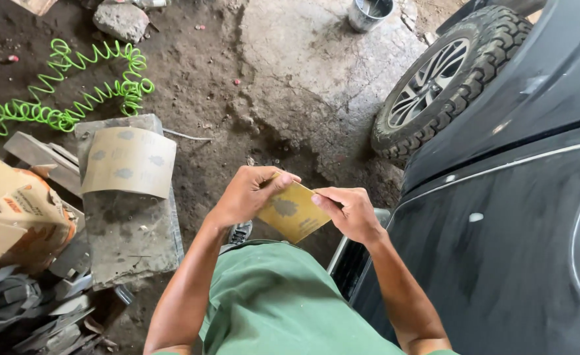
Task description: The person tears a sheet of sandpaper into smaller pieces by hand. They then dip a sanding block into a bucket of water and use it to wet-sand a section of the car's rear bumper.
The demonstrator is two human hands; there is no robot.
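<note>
A small tan piece of sandpaper [294, 212] with grey printed marks on its back is pinched between both hands, just above my green-clad lap. My left hand [247, 192] grips its upper left edge with thumb and fingers. My right hand [347, 210] holds its right edge, thumb on top. A larger curled sheet of sandpaper [129, 162] of the same kind lies on a grey concrete block [132, 230] to the left, apart from both hands.
A black car body [513, 250] fills the right side, its wheel [444, 79] at upper right. A green coiled air hose [73, 92] lies on the dirt floor at upper left. A metal bucket [369, 13] stands at top. Cardboard and scrap [21, 223] pile at left.
</note>
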